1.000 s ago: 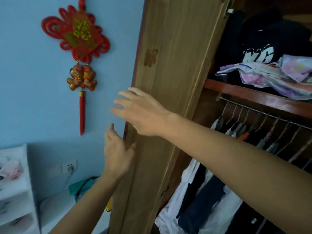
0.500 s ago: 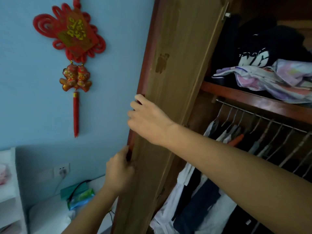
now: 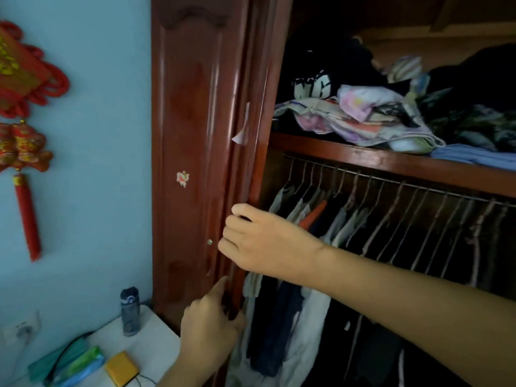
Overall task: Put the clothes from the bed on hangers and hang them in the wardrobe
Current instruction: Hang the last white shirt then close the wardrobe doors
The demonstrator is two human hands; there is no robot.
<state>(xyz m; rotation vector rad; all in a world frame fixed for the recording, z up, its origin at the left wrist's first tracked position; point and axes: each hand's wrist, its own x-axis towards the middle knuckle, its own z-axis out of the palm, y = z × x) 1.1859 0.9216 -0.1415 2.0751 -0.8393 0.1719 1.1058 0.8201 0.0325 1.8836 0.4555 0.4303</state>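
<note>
Head view: both hands hold the wardrobe door (image 3: 195, 163) by its edge, likely folding it aside for access; right hand (image 3: 262, 241) grip curled round it, left hand (image 3: 209, 328) below likewise; hanging rail (image 3: 391, 181) right of door; bed clothes unseen.

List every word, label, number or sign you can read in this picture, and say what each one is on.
Nothing can be read for certain.
Black garment on the wardrobe shelf: large white block letters, partly folded away, not legible.
Red wall ornament: gold characters, cut off by the frame edge and blurred.
Small sticker on the wardrobe door: a picture, no text visible.
Paper scrap at the door's edge: looks blank.
Yellow packet: no readable print.
</note>
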